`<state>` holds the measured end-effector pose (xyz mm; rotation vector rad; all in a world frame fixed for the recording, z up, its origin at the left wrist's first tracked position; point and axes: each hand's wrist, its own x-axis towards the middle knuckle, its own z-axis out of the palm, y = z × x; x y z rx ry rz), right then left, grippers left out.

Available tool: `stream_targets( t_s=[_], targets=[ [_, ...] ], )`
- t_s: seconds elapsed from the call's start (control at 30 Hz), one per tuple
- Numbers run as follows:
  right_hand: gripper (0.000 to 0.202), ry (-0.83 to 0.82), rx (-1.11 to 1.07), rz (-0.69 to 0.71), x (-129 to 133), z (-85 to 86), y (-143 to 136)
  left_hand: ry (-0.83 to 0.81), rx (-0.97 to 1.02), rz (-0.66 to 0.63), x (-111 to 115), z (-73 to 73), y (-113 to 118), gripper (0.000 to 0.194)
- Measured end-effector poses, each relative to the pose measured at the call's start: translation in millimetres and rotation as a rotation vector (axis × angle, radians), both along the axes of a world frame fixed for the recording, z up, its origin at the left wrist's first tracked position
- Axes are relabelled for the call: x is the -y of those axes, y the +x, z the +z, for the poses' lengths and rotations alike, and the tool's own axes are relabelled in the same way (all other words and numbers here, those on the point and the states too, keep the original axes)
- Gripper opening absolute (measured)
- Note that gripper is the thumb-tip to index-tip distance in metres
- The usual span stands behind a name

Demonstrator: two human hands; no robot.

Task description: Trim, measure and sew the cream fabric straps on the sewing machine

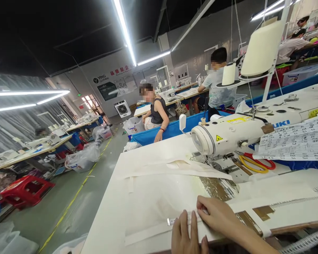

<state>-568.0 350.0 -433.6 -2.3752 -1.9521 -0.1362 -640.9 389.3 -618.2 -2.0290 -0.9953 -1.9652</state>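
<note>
My left hand (186, 234) lies with its fingers stretched out over pale fabric near the table's front edge. Just right of it, my right hand (217, 213) is closed in a pinch on a white tape measure (171, 222), whose metal tip points left past my left fingers. Beneath both hands, the cream fabric (148, 208) lies spread on the white table. A long cream strip (172, 171) crosses behind it toward the sewing machine (228, 135). The part of the tape under my fingers is hidden.
Yellow-and-red-handled scissors (254, 164) lie by the machine, beside a handwritten sheet (299, 141). Thread cones (262, 49) stand above. Beyond the table (108, 197), a seated person (159, 111) rests a hand on its far edge. A red stool (26, 190) stands left.
</note>
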Motion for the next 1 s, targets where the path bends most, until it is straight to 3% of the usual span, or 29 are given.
stream_targets(
  t_s=[0.13,0.23,0.37,0.77,1.0],
  targets=[
    [0.009,0.044,-0.024,-0.028,23.5,24.3,11.4,-0.121,-0.168,-0.049,30.0,32.0,-35.2,0.054],
    [0.006,0.048,-0.025,-0.033,37.1,43.5,10.9,-0.223,-0.306,-0.137,39.7,57.6,-61.7,0.053],
    [0.006,0.047,-0.03,-0.005,46.6,57.2,4.0,-0.249,-0.359,-0.156,42.6,74.6,-82.2,0.049],
    [0.005,0.037,0.011,-0.039,54.5,59.9,-14.3,-0.204,-0.339,-0.128,48.0,80.0,-98.0,0.047],
    [0.006,0.079,0.035,-0.017,45.8,42.8,-12.4,-0.261,-0.357,-0.196,39.9,70.5,-109.3,0.049]
  ],
)
